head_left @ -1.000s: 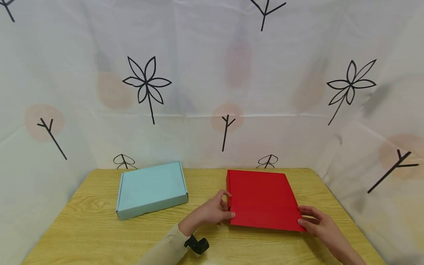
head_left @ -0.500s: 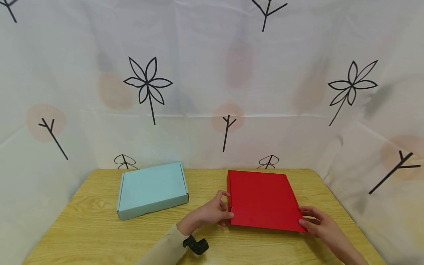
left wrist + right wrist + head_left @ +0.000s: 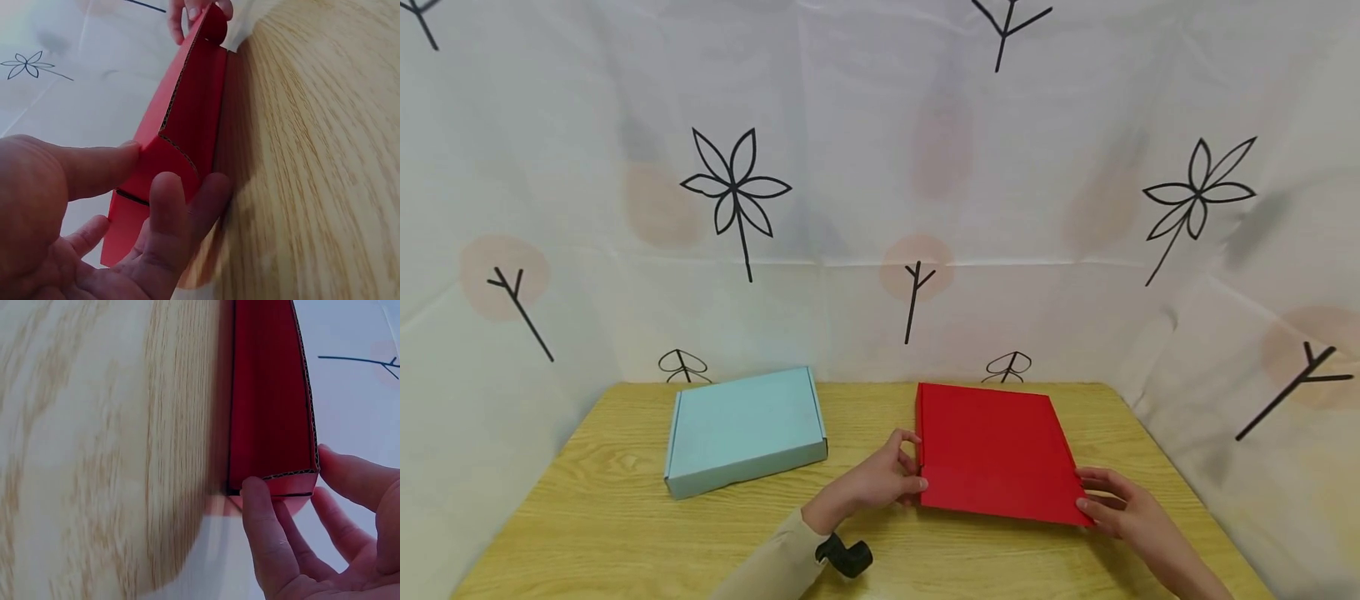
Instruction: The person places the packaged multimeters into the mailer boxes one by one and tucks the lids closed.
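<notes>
A flat red cardboard box lies on the right half of the table, between both hands. At its left front corner the left hand holds it, thumb on the lid's edge and fingers along the side. The right hand grips the right front corner, thumb on top. In the left wrist view, the red box shows a bare corrugated lid edge and a side flap by the fingers. From the right wrist, the front of the red box looks open below the lid; its inside is dark.
A closed light blue cardboard box rests on the left half of the wood-grain table. Behind and at both sides hangs a white cloth with plant drawings. A black device is strapped to the left wrist.
The red box's left front corner sits very slightly higher in the head view. Both hands keep their places at its corners.
</notes>
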The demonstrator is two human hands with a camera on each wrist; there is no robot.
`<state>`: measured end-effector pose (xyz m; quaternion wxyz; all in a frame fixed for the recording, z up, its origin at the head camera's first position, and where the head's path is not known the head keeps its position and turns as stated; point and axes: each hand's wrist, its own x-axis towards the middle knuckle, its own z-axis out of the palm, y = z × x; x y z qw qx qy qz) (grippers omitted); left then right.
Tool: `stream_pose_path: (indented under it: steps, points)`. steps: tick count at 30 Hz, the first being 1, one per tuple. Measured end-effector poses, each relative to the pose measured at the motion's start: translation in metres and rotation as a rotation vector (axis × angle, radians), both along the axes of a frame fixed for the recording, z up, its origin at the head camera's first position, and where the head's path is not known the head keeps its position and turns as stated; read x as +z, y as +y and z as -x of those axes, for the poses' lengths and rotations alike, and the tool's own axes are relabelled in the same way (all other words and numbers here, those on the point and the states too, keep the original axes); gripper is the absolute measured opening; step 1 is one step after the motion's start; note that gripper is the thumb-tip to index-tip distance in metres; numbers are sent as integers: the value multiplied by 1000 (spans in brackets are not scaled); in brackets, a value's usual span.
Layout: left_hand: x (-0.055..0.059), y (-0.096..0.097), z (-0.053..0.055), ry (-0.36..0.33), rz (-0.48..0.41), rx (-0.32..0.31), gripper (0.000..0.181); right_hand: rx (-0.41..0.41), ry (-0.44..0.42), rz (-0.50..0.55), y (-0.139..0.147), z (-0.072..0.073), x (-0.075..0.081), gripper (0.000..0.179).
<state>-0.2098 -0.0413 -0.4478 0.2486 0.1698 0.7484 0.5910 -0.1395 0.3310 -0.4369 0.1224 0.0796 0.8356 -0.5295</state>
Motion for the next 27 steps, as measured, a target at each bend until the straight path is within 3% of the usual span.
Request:
stream_pose_path:
  steps: [15, 22, 27]
  points:
    - [-7, -2, 3, 7, -14, 31, 51, -14, 8, 44, 1, 1, -4, 66]
    - [-10, -2, 2, 23, 11, 55, 49, 21, 71, 53, 5, 1, -7, 61]
    - [-9, -2, 2, 6, 32, 38, 53, 45, 100, 50, 8, 4, -7, 60]
